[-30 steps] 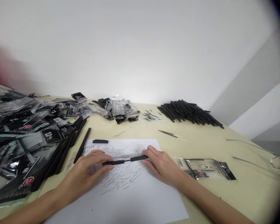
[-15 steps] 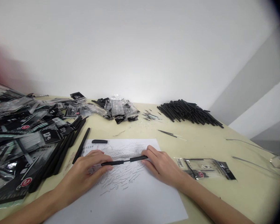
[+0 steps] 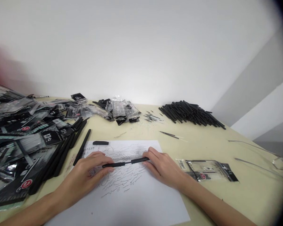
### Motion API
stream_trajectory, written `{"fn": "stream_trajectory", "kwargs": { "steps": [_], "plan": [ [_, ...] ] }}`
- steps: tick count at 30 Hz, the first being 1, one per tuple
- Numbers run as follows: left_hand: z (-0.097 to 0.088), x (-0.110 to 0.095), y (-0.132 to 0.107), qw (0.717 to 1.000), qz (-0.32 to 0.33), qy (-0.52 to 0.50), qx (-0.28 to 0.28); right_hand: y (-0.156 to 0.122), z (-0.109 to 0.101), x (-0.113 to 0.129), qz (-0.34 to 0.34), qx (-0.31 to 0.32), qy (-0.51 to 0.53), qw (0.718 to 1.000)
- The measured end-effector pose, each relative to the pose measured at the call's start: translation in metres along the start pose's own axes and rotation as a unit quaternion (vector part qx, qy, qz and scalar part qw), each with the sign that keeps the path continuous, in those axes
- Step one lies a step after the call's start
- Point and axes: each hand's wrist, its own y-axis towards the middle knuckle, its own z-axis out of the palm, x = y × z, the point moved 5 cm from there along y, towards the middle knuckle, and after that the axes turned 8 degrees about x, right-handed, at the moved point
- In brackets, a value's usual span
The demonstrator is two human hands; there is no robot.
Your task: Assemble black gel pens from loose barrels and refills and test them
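Black packet [image 3: 49,137], white lettering unreadable, red badge [image 3: 26,184] blurred

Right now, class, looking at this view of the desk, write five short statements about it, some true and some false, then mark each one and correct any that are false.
1. The left hand and the right hand both hold one black pen. True.
2. The sheet of paper under the hands is blank. False: it is covered in wavy pen scribbles.
3. The loose pens in the far heap are white. False: they are black.
4. A clear plastic pen pack lies to the right of the right hand. True.
5. The large heap of packs lies at the right end of the table. False: the heap of black packs lies at the left.
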Motion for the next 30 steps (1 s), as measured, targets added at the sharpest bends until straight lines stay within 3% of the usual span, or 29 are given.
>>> {"fn": "stream_trajectory", "kwargs": {
  "steps": [30],
  "plan": [
    [0.0012, -0.0023, 0.0002, 1.0, 0.002, 0.017, 0.016, 0.0008, 0.0015, 0.0008, -0.008, 0.021, -0.002, 1.0]
  ]
}}
